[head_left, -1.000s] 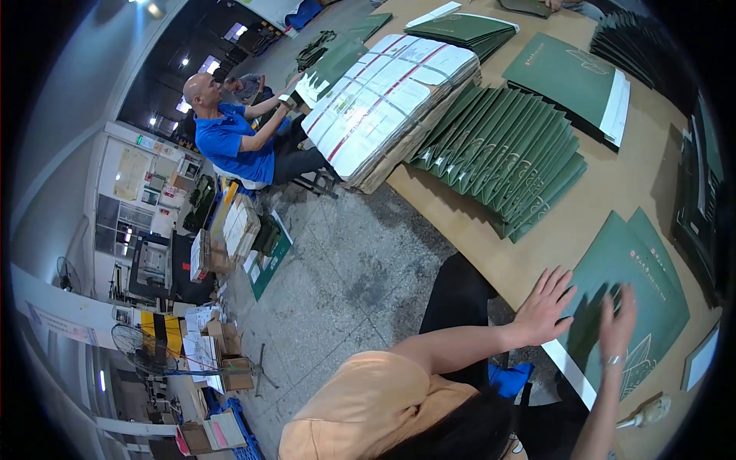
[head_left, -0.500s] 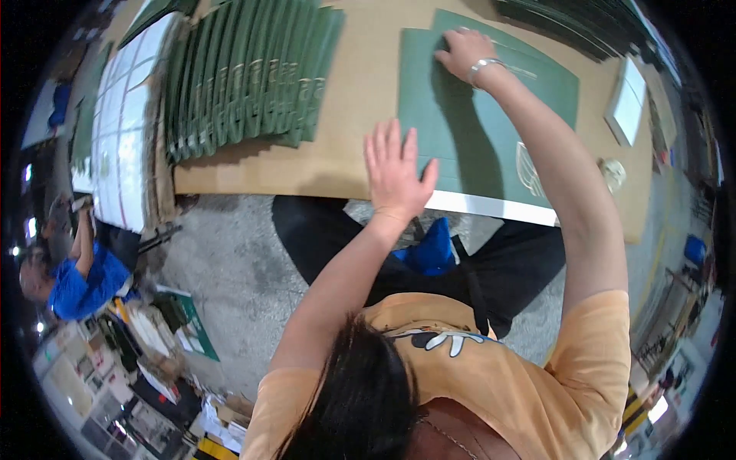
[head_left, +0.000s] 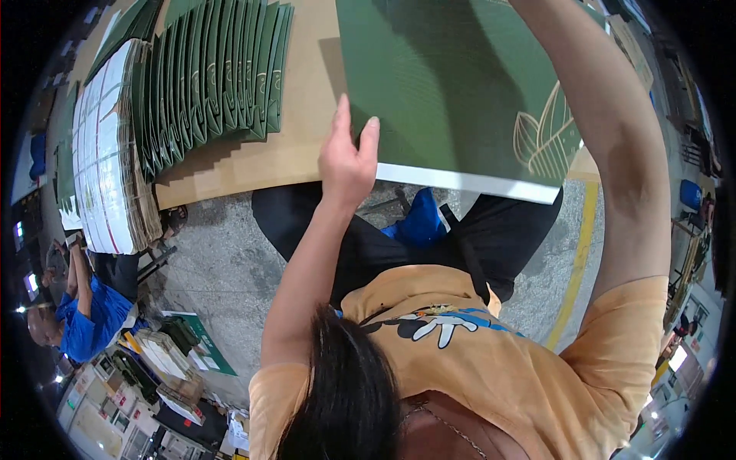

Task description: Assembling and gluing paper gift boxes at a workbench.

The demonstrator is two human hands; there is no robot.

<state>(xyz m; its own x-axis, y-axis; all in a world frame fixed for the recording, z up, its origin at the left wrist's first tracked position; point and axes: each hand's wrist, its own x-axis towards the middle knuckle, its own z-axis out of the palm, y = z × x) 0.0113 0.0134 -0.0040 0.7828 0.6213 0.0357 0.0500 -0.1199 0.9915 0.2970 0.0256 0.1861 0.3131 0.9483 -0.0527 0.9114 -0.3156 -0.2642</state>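
A large dark green printed sheet with a gold leaf outline and a white strip along its near edge fills the table's right part. My left hand is at its left edge, turned on its side. Its thumb and index finger are stretched out and apart, the thumb over the sheet's margin; I see nothing held in it. My right forearm reaches across the sheet's right side, and the right hand lies past the upper edge of the picture. To the left, several folded green paper bags stand in an overlapping row.
A strapped white-wrapped bundle stands beyond the bags at the table's left end. The brown tabletop's near edge runs just before my knees. At far left a person in blue works near stacked flat materials.
The green sheet now looks larger and nearer, its leaf print fully showing. My right hand has moved up out of the picture. My left hand has shifted left and turned on its side.
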